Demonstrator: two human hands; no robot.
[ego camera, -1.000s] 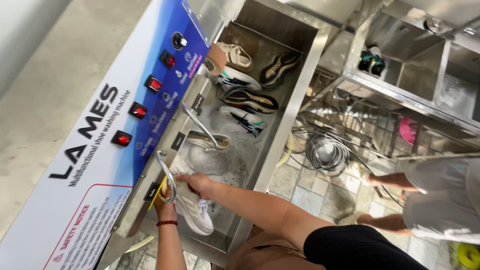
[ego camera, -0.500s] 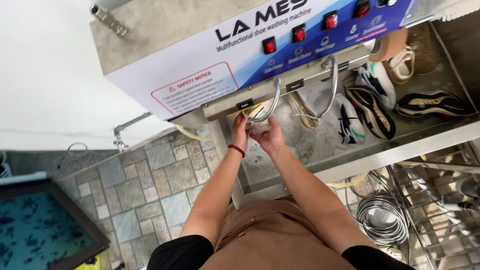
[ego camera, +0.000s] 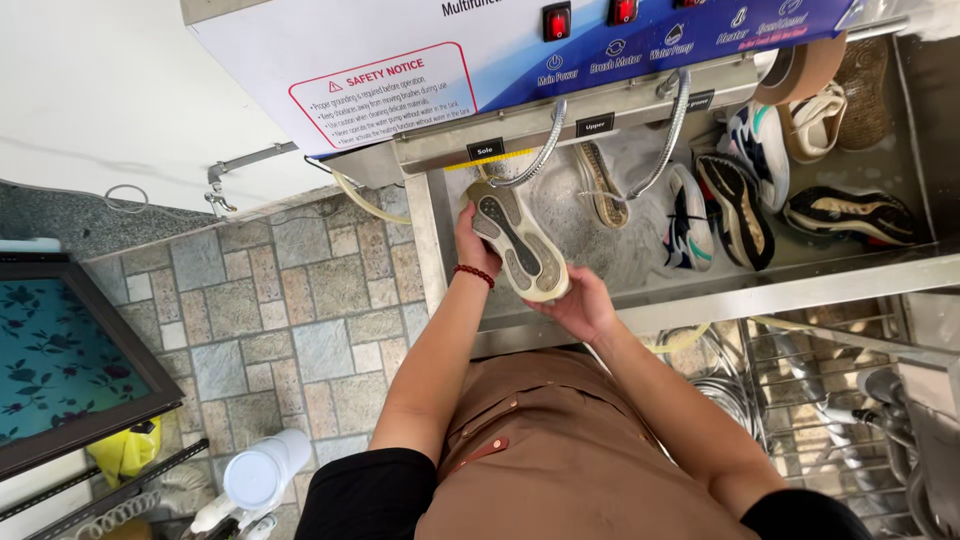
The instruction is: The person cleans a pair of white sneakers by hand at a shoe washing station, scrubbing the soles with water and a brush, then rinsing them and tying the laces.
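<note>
A pale sneaker is held sole-up over the left end of a steel wash trough. My left hand grips its toe end and side, with a red bead bracelet on the wrist. My right hand holds the heel end from below. The toe sits right under a bent metal spout that comes out of the machine's front panel. A second spout hangs to the right.
Several other sneakers lie in the trough to the right, one dark with a gold stripe. The blue and white machine panel is above. Coiled hoses and wire racks lie lower right; tiled floor and a white bottle lie left.
The view has tilted down and closed in. The sneaker, held up at the spouts before, is now turned sole-up and lower, with my hands at its two ends.
</note>
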